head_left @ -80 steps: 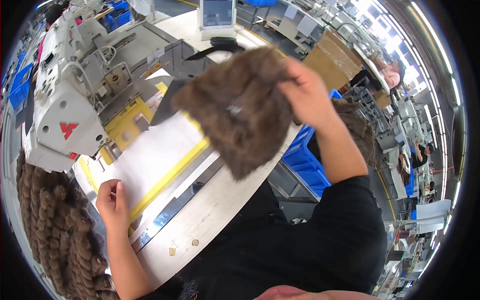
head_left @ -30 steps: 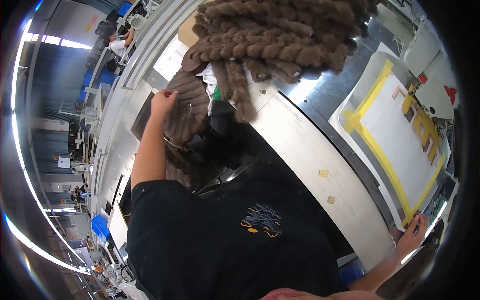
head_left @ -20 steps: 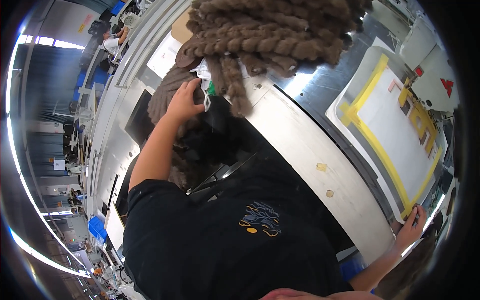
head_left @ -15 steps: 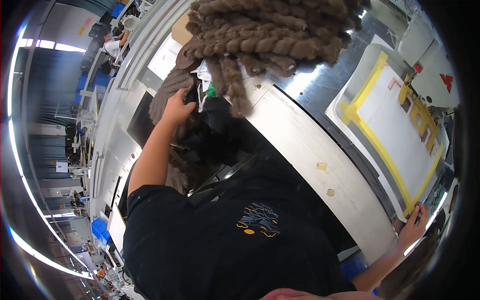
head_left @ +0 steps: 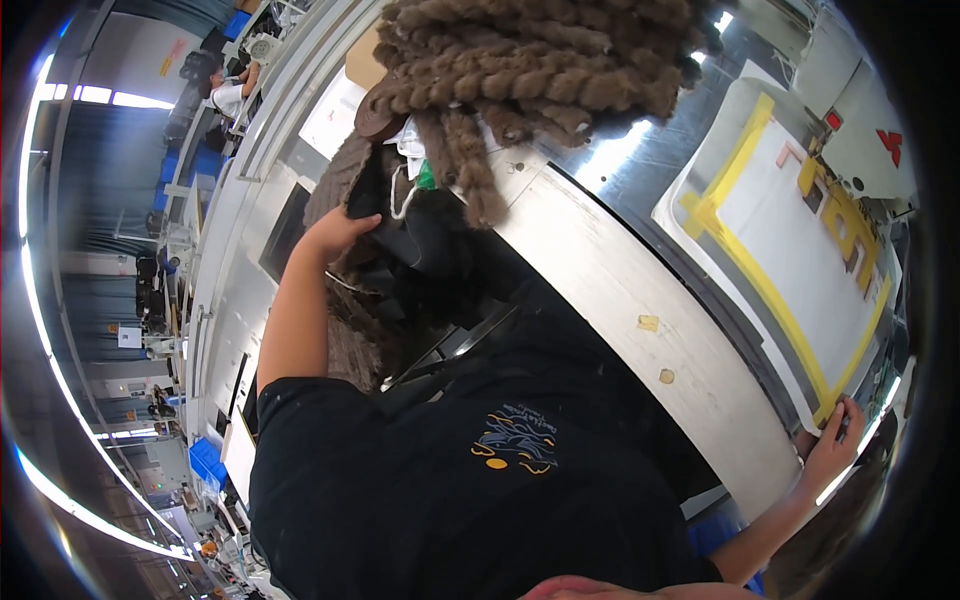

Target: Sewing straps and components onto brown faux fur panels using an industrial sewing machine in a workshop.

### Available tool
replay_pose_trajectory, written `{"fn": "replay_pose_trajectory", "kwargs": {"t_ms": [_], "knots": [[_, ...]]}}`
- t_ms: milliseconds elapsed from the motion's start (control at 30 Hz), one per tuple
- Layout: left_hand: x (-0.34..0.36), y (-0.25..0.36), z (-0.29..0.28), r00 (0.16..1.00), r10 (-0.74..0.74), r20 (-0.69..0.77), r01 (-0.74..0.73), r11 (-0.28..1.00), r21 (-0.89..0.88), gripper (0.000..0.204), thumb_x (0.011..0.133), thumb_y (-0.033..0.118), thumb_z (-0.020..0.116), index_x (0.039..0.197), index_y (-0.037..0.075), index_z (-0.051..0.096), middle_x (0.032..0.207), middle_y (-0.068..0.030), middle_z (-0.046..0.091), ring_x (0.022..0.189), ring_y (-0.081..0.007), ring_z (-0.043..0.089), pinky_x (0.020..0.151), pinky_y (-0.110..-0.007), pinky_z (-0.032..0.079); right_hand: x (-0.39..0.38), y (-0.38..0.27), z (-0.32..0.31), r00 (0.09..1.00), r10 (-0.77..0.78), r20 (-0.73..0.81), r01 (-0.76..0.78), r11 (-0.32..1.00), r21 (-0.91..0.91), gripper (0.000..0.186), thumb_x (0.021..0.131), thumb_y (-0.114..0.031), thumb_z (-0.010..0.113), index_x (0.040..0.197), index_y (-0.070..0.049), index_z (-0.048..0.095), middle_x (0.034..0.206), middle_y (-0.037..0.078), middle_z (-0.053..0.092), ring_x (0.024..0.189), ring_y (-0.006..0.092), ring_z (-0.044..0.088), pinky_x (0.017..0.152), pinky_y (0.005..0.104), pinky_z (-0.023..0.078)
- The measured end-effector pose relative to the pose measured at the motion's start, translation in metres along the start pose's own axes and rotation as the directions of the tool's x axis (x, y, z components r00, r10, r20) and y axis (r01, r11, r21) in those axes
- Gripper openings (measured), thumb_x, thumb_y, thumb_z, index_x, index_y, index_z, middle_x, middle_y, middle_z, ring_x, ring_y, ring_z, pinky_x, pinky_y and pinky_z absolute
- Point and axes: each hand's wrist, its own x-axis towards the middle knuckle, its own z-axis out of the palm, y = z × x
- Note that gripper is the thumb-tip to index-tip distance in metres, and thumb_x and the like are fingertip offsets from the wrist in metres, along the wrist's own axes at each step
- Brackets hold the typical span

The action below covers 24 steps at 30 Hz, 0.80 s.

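My left hand [head_left: 338,238] is closed on the edge of a brown ribbed plush fabric piece [head_left: 335,180], its black underside folded into view. More of this brown fabric hangs below the hand, beside the black cloth over my lap. Far to the right, my right hand [head_left: 838,445] has its fingers closed at the near corner of a white template sheet [head_left: 765,235] bordered with yellow tape. Cut-out shapes run along the sheet's far right side. A large heap of fluffy brown plush [head_left: 540,75] lies at the top, partly over a white cloth bit and a green scrap [head_left: 427,176].
A pale table edge [head_left: 620,290] curves between my body and the template. The white machine head [head_left: 870,140] overhangs the template's far side. At the upper left another person [head_left: 228,95] sits at a bench. A blue bin [head_left: 208,460] stands at the lower left.
My left hand has moved down and slightly left, turning the brown fabric's edge so more black underside shows. My right hand stays at the template's corner.
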Motion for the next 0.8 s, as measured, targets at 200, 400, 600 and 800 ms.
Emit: {"fn": "replay_pose_trajectory", "kwargs": {"t_ms": [200,400,600,800], "knots": [[0.002,-0.028,-0.023,0.997,-0.01,0.08,0.059,0.767,-0.638,0.027,0.091,0.024,0.078,0.111,0.008,0.071,0.098,-0.0033,0.074,0.093,-0.0206,0.07,0.087,-0.039,0.056,-0.001,0.002,0.001,1.0,0.007,-0.018,-0.006,1.0,0.01,0.026,0.106,-0.02,0.059,0.124,-0.002,0.066,0.121,0.01,0.067,0.112,0.0233,0.065,0.096,0.0339,0.052],[-0.017,-0.002,-0.106,0.923,0.245,-0.297,-0.361,0.287,-0.887,0.028,0.097,0.019,0.064,0.121,0.005,0.067,0.112,-0.0084,0.074,0.106,-0.0261,0.071,0.101,-0.045,0.054,0.015,0.004,-0.001,0.999,-0.01,0.039,0.007,0.998,0.07,0.023,0.103,-0.018,0.064,0.119,-0.003,0.069,0.126,0.01,0.067,0.116,0.0252,0.063,0.1,0.0355,0.05],[-0.08,0.202,-0.049,0.63,0.703,-0.329,-0.418,-0.049,-0.907,0.036,0.102,0.025,0.053,0.125,-0.002,0.064,0.119,-0.0156,0.072,0.111,-0.0316,0.07,0.104,-0.047,0.052,0.013,-0.081,-0.035,0.988,-0.152,0.009,0.148,0.972,0.183,0.019,0.093,-0.009,0.068,0.11,-0.001,0.067,0.119,0.016,0.067,0.11,0.0296,0.064,0.096,0.0368,0.049],[-0.125,0.302,0.079,0.263,0.948,-0.178,-0.06,-0.168,-0.984,0.045,0.103,0.026,0.05,0.14,0.0,0.055,0.131,-0.0174,0.066,0.121,-0.033,0.065,0.108,-0.048,0.049,0.033,-0.215,-0.035,0.846,-0.522,-0.108,0.526,0.784,0.329,0.06,0.073,-0.013,0.087,0.127,-0.001,0.062,0.121,0.021,0.065,0.11,0.0378,0.065,0.095,0.043,0.053]]}}
